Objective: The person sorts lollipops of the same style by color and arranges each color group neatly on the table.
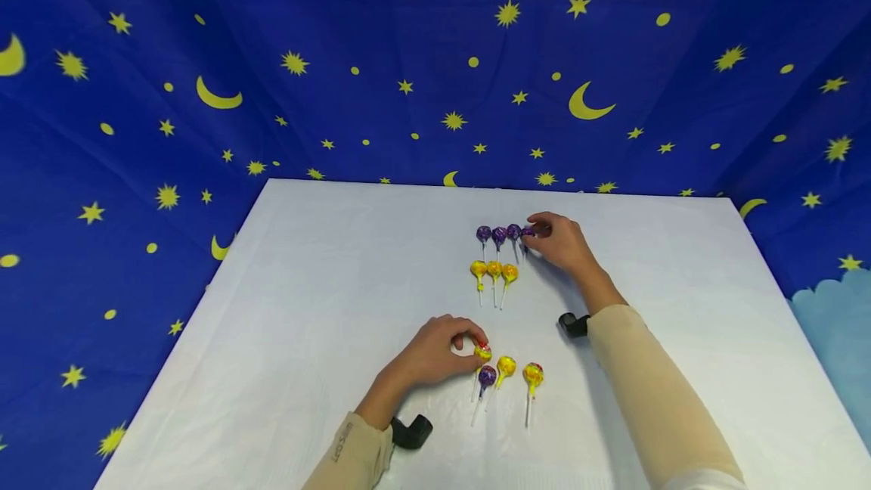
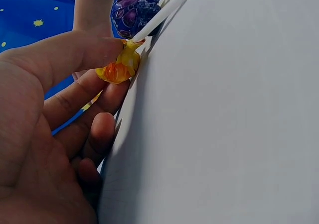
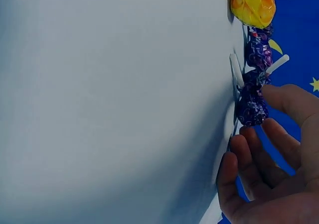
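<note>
My right hand [image 1: 561,242] pinches a purple-wrapped lollipop [image 3: 252,110] between thumb and fingertips, at the right end of a row on the table. Three more purple lollipops [image 1: 499,235] lie to its left, sticks toward me. Closer to me, my left hand [image 1: 434,351] has its thumb and fingers around the head of a yellow lollipop with a bit of red [image 1: 483,352]. In the left wrist view, that yellow lollipop [image 2: 119,68] shows between thumb and fingertips. A loose purple lollipop [image 1: 487,376] lies right beside it.
Below the purple row, three yellow lollipops [image 1: 494,271] lie side by side. Two other yellow lollipops, one plain [image 1: 506,367] and one with red [image 1: 534,375], lie right of my left hand. A blue star-patterned cloth [image 1: 381,59] hangs behind the white table [image 1: 327,271].
</note>
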Motion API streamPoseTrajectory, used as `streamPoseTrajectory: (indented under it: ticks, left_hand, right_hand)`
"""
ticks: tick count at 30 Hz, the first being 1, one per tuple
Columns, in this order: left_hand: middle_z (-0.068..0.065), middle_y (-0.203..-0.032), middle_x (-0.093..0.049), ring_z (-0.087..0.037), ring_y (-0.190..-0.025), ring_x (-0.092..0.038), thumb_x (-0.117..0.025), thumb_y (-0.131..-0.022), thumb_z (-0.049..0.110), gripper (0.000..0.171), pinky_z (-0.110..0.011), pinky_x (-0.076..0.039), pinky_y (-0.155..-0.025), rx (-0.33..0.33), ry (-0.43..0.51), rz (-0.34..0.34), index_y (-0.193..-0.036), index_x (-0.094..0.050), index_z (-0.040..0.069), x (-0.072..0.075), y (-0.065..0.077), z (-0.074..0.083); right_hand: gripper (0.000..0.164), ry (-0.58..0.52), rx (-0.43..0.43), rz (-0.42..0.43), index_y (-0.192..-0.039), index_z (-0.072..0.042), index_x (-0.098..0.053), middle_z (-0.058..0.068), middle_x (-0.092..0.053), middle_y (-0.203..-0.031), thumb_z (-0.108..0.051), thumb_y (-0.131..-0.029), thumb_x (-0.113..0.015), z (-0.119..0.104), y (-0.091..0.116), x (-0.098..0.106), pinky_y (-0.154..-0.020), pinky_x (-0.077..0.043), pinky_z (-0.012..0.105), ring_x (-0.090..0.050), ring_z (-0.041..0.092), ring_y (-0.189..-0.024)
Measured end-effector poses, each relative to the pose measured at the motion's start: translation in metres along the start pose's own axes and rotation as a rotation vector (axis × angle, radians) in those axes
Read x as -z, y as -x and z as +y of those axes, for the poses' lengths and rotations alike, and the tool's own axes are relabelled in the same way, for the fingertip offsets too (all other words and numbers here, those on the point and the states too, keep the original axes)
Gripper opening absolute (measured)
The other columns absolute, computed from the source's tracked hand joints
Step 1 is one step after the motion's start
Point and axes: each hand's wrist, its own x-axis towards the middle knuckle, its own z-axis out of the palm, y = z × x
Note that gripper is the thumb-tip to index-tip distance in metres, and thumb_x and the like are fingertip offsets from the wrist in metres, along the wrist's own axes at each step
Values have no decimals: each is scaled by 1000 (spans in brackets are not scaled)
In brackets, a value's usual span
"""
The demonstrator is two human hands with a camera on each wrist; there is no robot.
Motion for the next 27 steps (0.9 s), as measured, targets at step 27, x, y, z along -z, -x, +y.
streamPoseTrajectory:
  ticks: [27]
  left_hand:
    - [7, -79, -55, -10, -73, -46, -77, -82, 35, 20, -30, -36, -68, 14, -11, -7, -100, -68, 31, -1, -1, 0]
  right_hand:
    - [44, -30, 66, 111, -123, -5, -61, 12, -59, -111, -26, -86, -72, -7, 37, 8, -82, -45, 46, -56, 29, -98]
